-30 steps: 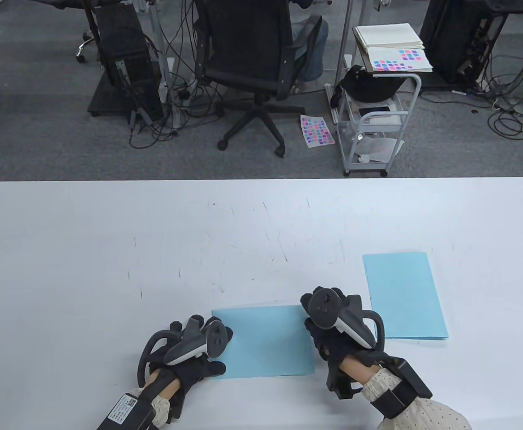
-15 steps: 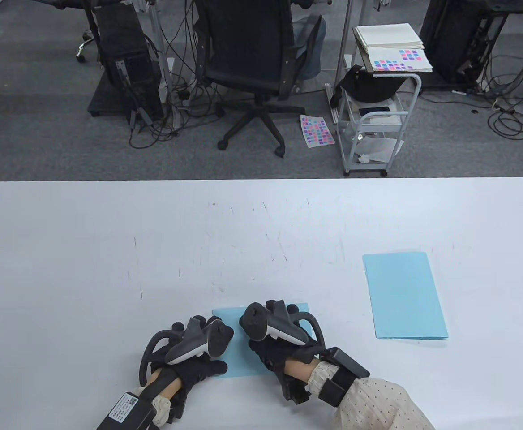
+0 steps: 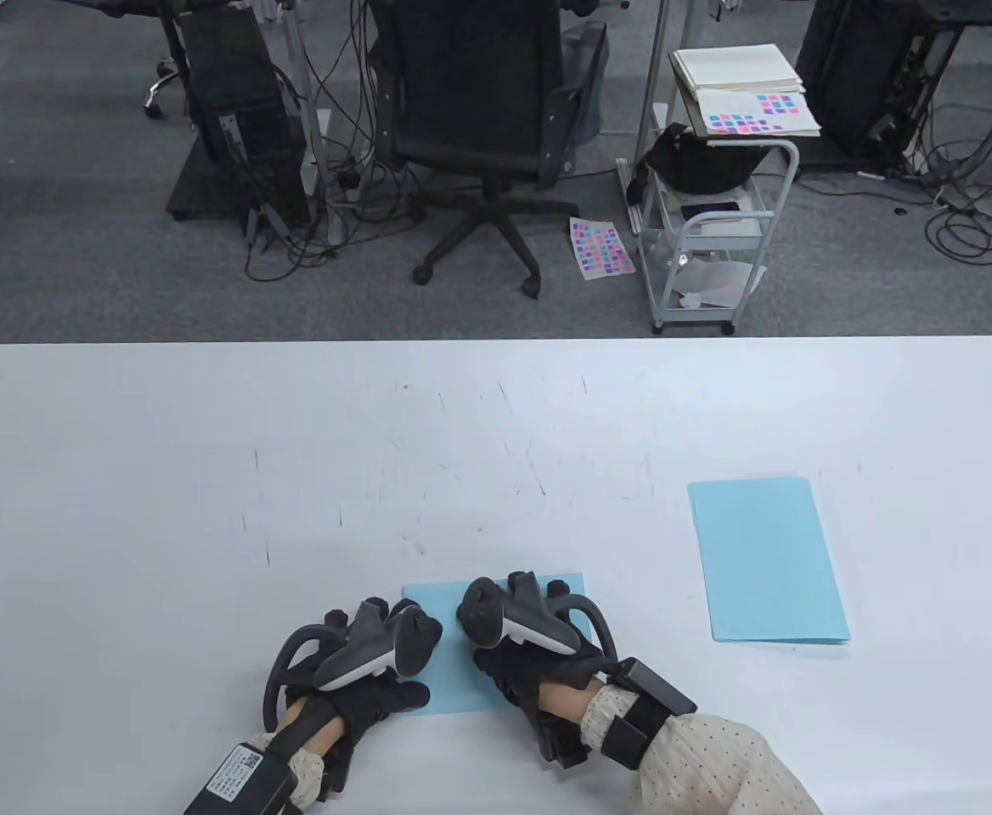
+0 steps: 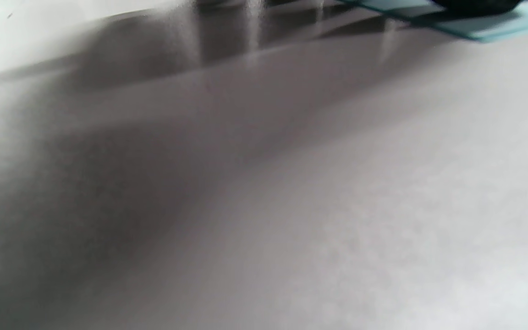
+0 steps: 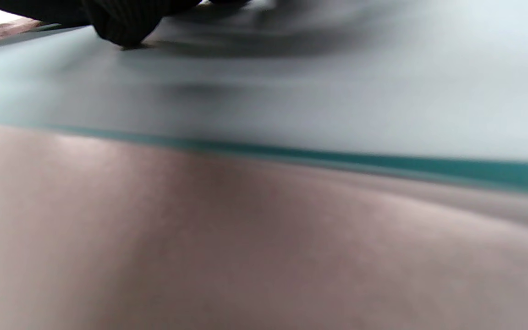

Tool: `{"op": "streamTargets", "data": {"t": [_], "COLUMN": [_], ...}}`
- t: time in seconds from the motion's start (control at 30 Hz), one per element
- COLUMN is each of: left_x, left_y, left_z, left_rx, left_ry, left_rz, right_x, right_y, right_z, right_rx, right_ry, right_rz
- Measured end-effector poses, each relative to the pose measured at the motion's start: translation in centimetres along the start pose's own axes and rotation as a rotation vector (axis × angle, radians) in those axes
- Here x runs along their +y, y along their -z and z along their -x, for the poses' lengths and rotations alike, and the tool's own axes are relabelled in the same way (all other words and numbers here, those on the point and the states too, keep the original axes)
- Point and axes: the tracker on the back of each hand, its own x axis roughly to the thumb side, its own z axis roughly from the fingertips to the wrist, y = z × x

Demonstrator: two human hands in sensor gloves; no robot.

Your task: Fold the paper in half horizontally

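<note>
A light blue folded paper (image 3: 449, 675) lies near the table's front edge. My left hand (image 3: 377, 666) rests on its left edge and holds it down. My right hand (image 3: 538, 641) lies on the paper's middle and right part, and its fingers press down on the sheet. Neither hand grips anything. In the right wrist view a dark gloved fingertip (image 5: 122, 25) touches the blue paper (image 5: 291, 91), whose near edge shows as a teal line. In the left wrist view only a corner of the paper (image 4: 479, 30) shows at the top right.
A second light blue sheet (image 3: 768, 560) lies flat on the white table (image 3: 292, 475) to the right of my right hand. Beyond the far table edge stand an office chair (image 3: 487, 110) and a small white cart (image 3: 708, 221).
My right hand has slid left from the paper's right edge to its middle, then stayed almost still. My left hand and the paper have not moved.
</note>
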Motion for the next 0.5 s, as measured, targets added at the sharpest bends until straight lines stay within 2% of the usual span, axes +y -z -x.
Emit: {"op": "streamTargets", "data": {"t": [0.5], "left_x": [0.0], "left_y": [0.0], "left_z": [0.1], "left_rx": [0.009], "left_ry": [0.002], "left_rz": [0.015], "right_x": [-0.4], "right_y": [-0.2], "right_z": [2.4], "right_rx": [0.049], "right_ry": [0.006], "right_rz": [-0.020]}}
